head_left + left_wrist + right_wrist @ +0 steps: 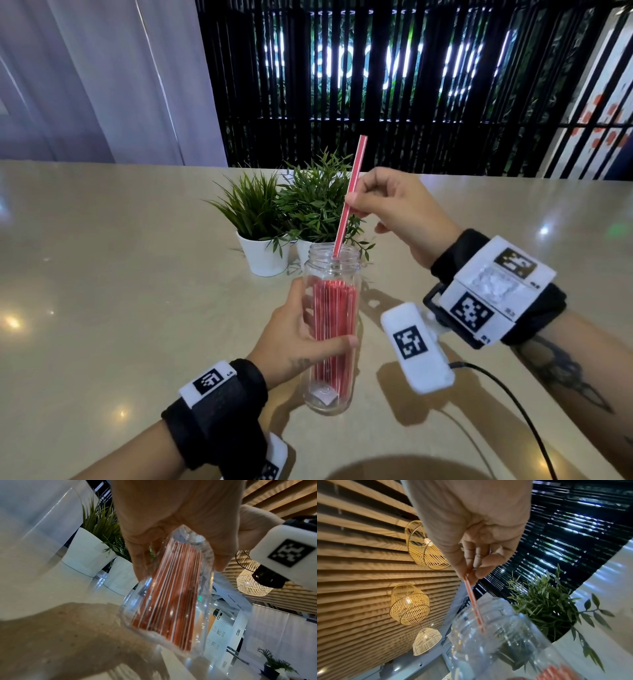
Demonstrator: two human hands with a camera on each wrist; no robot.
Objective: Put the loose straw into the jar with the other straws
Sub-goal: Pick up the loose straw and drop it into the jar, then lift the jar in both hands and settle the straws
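A tall clear jar [330, 267] stands on the beige table, with a bundle of red-and-white straws [334, 329] inside it. My left hand [298, 332] grips the jar around its middle, thumb in front; the left wrist view shows the jar [204, 588] and straws [171, 595] from below the palm. My right hand [387, 209] pinches the loose red-striped straw [349, 192] near its middle, above and right of the jar. The straw leans back, its lower tip just inside the jar mouth. The right wrist view shows the straw [474, 601] entering the jar [496, 635].
Two small green plants in white pots [263, 253] stand right behind the jar. A black cable [513, 411] runs from my right wrist band across the table. The table's [102, 274] far edge meets a curtain and a dark slatted wall.
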